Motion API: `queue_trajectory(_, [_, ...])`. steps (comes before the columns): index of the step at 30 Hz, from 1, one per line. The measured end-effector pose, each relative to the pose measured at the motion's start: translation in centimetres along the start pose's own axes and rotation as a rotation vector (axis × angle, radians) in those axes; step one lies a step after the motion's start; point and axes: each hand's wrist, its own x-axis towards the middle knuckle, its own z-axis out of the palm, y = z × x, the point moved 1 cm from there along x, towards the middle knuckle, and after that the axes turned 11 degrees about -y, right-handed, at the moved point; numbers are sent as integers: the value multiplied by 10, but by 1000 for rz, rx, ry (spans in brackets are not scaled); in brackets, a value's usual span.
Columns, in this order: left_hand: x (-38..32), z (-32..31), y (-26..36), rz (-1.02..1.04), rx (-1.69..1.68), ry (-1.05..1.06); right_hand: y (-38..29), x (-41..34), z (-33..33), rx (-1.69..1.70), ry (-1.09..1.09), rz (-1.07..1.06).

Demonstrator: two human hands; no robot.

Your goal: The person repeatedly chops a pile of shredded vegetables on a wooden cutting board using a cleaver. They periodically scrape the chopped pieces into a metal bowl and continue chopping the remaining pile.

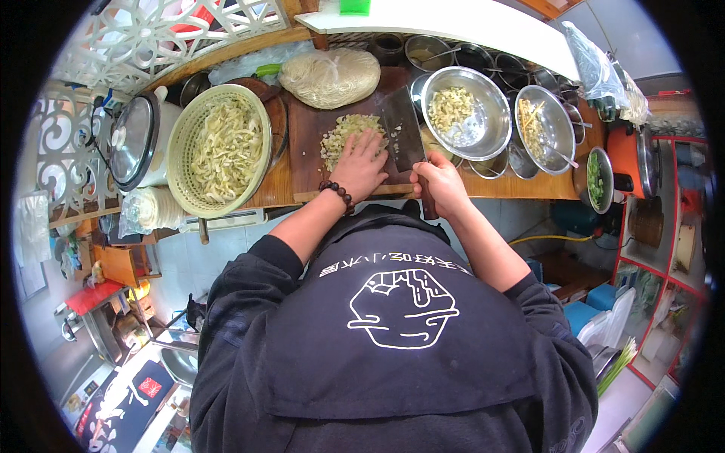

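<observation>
My left hand, with a dark bead bracelet at the wrist, rests palm down and fingers spread on a pile of chopped pale green vegetable. Under the pile is a brown wooden cutting board. My right hand grips the handle of a cleaver. Its wide dark blade lies over the board's right part, right of the pile, with a few bits stuck on it. Right of the blade, a large steel bowl holds similar chopped pieces. A bag of thin noodles sits at the board's back.
At the left, a pale green plastic colander holds sliced vegetable strips, beside a lidded cooker. Another steel bowl with chopped food and a spoon stands at the right, near a bowl of chopped greens. A white shelf overhangs the back.
</observation>
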Motion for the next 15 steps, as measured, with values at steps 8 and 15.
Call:
queue_trajectory(8, [-17, -17, 8, 33, -40, 61, 8, 6, 10, 196, -54, 107])
queue_trajectory(15, [-12, -30, -4, 12, -11, -25, 5, 2, 7, 238, -185, 168])
